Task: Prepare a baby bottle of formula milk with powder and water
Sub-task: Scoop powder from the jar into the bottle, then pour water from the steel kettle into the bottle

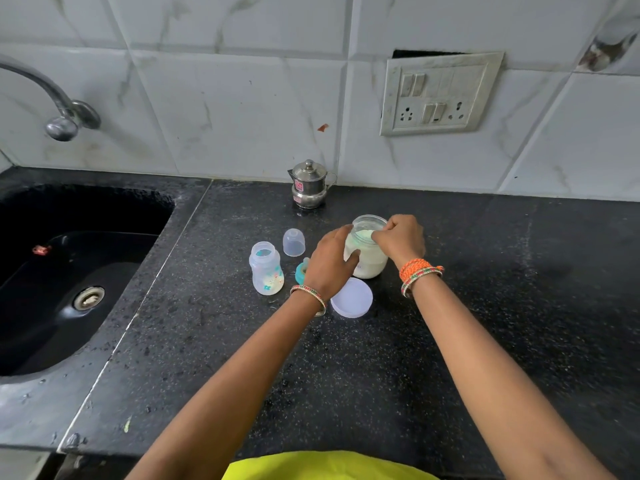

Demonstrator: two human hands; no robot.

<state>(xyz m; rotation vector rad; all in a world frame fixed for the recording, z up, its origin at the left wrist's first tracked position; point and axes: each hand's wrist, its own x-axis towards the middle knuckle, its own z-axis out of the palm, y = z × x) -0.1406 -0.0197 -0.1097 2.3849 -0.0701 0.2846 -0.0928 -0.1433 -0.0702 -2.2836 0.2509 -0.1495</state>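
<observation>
A clear jar of white formula powder [370, 263] stands open on the black counter [381, 358]. My left hand [330, 259] grips the jar's left side. My right hand [401, 239] pinches a scoop [364, 233] heaped with powder at the jar's mouth; the handle is hidden in my fingers. The open baby bottle [266, 268] stands upright to the left. Behind the bottle rests its clear cap [294, 242]. The teal ring with teat [302, 270] lies partly behind my left hand. In front of the jar sits its white lid [351, 297], flat on the counter.
A small steel lidded pot [309, 185] stands at the back by the tiled wall. A black sink [69, 271] with a drain fills the left, under a steel tap [62, 112]. A switchboard with sockets [440, 95] is on the wall.
</observation>
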